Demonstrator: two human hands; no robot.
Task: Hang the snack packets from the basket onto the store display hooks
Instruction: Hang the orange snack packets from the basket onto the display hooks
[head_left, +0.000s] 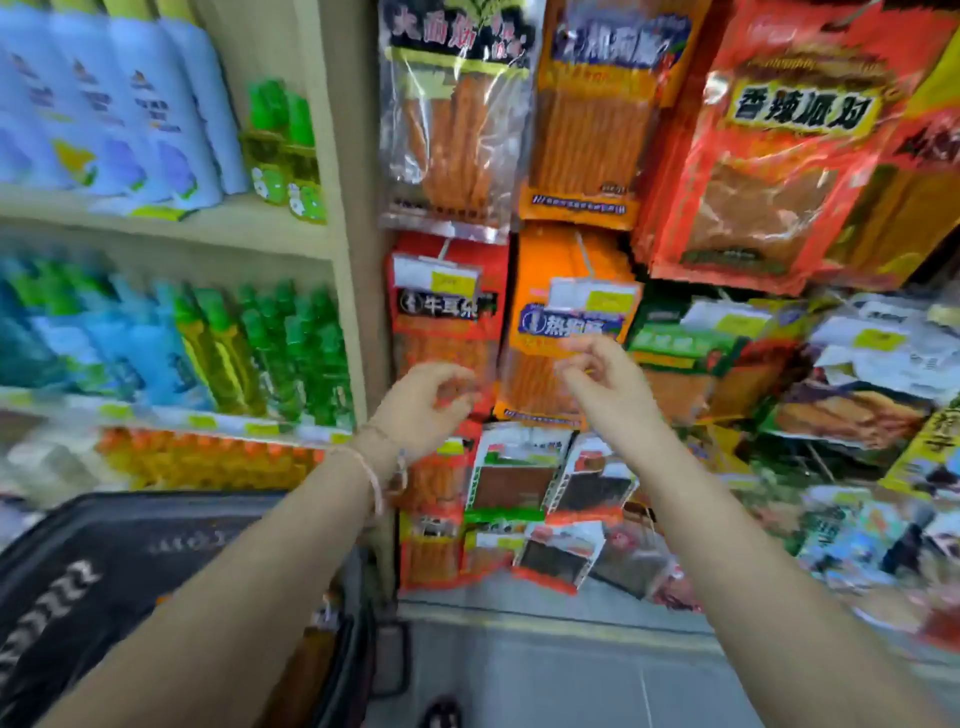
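Blue bottles (156, 119), green bottles (280, 353) ranged on wood shelf (332, 156) at left. Black object (130, 561) seen low left, too blurred to be identified. Left hand (423, 402) raised before hung red packet (447, 322), fingers loosely curled, nothing held. Orange packet (566, 332) hung just beside on hook (583, 252). Right hand (605, 382) raised before it, apart from left; grip cannot be told. More packets (779, 156) hung at right.

The top clear packet (452, 130) reads "大面筋". The big red packet (769, 156) begins "香辣". A smaller red packet (447, 332) shows "牛耳", and the orange packet (550, 384) shows "热狗". The price tags (597, 299) are illegible.
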